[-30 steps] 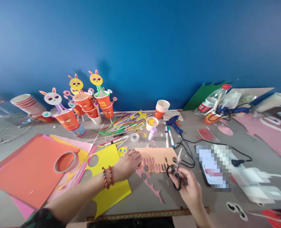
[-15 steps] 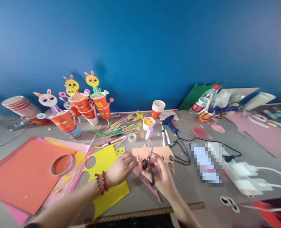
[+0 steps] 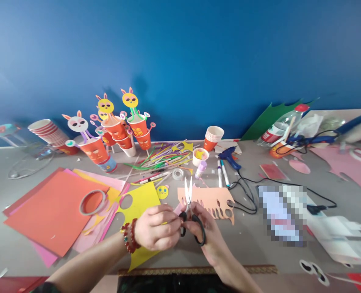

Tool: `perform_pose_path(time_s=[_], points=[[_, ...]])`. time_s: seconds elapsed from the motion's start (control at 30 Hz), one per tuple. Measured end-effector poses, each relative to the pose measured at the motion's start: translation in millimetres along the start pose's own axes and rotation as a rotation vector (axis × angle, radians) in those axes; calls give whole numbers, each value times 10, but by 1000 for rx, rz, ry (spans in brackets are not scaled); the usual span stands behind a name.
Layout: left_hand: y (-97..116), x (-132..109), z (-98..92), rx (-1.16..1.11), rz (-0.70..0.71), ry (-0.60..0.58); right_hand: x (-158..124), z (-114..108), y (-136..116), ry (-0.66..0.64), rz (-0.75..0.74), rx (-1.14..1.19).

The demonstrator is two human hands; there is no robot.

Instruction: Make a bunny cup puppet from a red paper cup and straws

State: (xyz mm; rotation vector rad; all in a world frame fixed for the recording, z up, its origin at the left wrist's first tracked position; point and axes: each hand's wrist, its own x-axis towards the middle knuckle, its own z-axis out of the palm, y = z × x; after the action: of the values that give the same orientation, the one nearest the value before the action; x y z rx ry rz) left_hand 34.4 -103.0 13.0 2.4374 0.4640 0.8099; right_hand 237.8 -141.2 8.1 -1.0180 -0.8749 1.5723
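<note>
The scissors have black handles, and their blades point away from me, parted a little. My right hand grips them by the handle loops. Close against the scissors' left loop, my left hand is closed in a pinch, a beaded bracelet at its wrist. A bit of pink paper shows at its fingertips; the rest is hidden by the fingers. A peach sheet with cut-outs lies behind the scissors. Partly under my left hand and wrist is a yellow sheet with round holes.
Orange paper sheets with a tape roll on top lie left. Decorated paper cups stand behind them. Pipe cleaners, a glue stick, markers and a glue gun with a cable lie farther back. A power strip is right.
My left hand has moved nearer and closed beside the scissors. The scissors have turned, their blades parting more visibly. Pink paper that lay under my hands no longer shows there. The view has shifted left.
</note>
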Motion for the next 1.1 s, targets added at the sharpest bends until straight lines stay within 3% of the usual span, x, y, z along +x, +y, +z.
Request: perform_pose_path(time_s=[0.13, 0.23, 0.3, 0.37, 0.4, 0.43, 0.47, 0.57, 0.67, 0.87, 1.1], points=[[11, 28, -37, -90, -128, -73, 2, 7, 24, -12, -2, 26], [-4, 24, -46, -29, -36, -45, 1, 11, 23, -18, -26, -24], [-5, 16, -34, 92, 92, 20, 5, 24, 8, -9, -40, -37], [23, 16, -10, 166, 110, 202, 12, 42, -16, -9, -54, -43], [51, 21, 6, 151, 47, 305, 16, 50, -30, -10, -62, -54], [85, 28, 23, 94, -102, 429, 20, 57, -45, -12, -70, -73], [124, 37, 41, -12, -285, 456, 24, 62, -58, -16, -78, -99], [231, 65, 105, -395, -575, 366, 37, 57, -74, -51, -112, -174], [279, 85, 180, -564, -643, 316, 51, 38, -46, -83, -176, -249], [256, 111, 298, -594, -655, 392, 68, 10, -27, -55, -240, -364], [267, 159, 259, -810, -658, 581, -19, -93, -37, -128, -92, -361]])
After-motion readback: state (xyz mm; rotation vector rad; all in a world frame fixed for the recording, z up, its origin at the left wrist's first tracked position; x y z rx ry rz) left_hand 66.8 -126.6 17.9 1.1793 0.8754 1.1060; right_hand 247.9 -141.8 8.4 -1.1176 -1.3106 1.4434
